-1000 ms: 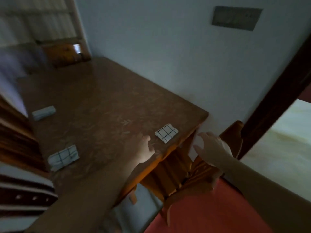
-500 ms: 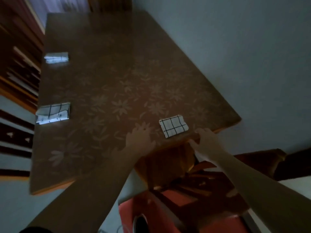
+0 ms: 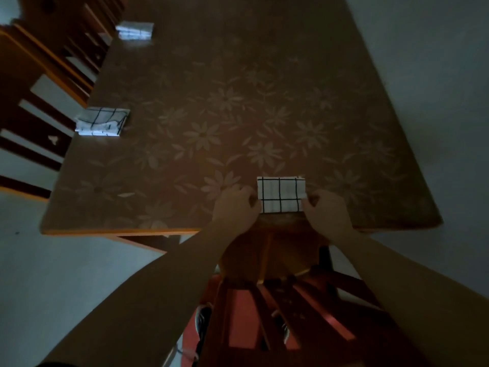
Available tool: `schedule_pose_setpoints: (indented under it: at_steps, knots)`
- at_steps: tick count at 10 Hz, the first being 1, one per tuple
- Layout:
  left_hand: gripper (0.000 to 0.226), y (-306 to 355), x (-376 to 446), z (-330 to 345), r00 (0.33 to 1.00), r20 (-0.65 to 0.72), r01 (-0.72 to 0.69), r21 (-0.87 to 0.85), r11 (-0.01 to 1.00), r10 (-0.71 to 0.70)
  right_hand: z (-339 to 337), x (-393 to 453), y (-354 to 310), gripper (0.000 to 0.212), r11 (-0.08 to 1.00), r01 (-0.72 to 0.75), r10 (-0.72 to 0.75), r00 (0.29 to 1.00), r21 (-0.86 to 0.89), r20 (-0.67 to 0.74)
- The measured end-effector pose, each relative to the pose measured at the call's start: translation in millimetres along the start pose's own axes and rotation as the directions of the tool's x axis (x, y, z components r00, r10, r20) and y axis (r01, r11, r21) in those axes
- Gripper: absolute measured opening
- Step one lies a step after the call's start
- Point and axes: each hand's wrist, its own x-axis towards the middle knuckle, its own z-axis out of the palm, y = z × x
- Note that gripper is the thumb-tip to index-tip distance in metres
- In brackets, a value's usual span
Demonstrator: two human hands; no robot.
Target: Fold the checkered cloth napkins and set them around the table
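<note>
- Standing at the near end of the table [image 3: 264, 75], I had its floral top running away from me, the surface dim and the far end hard to make out.
- A wooden chair [image 3: 277, 260] sat tucked under the near edge right below my arms; I judged the napkin belonged at that seat, which is why I worked so close to the edge.
- More chairs [image 3: 39, 83] lined the left side, and each of the two folded napkins there lay by that edge: the far-left napkin [image 3: 135, 30] near the far corner, the mid-left napkin [image 3: 102, 122] closer, looser in its fold.
- My forearms reached forward and converged, wrists low over the table edge.
- My left hand [image 3: 235, 207] and right hand [image 3: 328, 210] sat apart, one at each short side of the near napkin [image 3: 281, 194], fingers curled and pinching its near corners.
- That napkin lay flat and square to the near edge, just beside it, the grid facing up; I held both ends to straighten it, as I judged.
- Whether my thumbs lay on top of the cloth or under it, I could not tell.
</note>
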Motion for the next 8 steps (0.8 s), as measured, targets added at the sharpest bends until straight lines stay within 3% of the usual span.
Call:
schedule_pose_setpoints:
  at_steps: [1, 2, 6, 7, 8]
  knots:
    - [0.025, 20, 4, 8, 0.993, 0.046, 0.115, -0.190, 0.975, -0.108, -1, 7, 3, 0.030, 1.000, 0.002, -0.002, 1.000, -0.016, 0.005]
    - [0.024, 21, 5, 11, 0.988, -0.001, 0.152, -0.231, 0.961, -0.156, 0, 10, 3, 0.031, 1.000, -0.008, 0.008, 1.000, -0.003, 0.023]
    - [0.019, 5, -8, 8, 0.987, 0.005, 0.155, -0.257, 0.954, -0.159, 4, 7, -10, 0.017, 0.998, 0.052, -0.051, 0.997, -0.029, 0.052]
    - [0.020, 4, -9, 0, 0.986, 0.046, 0.167, -0.236, 0.957, -0.161, -1, 7, -11, 0.019, 0.999, 0.032, -0.030, 0.997, -0.030, 0.073]
    - [0.022, 1, -20, -27, 0.985, 0.003, 0.170, -0.186, 0.968, -0.172, -17, 0, -16, 0.015, 1.000, 0.028, -0.027, 0.997, -0.008, 0.077]
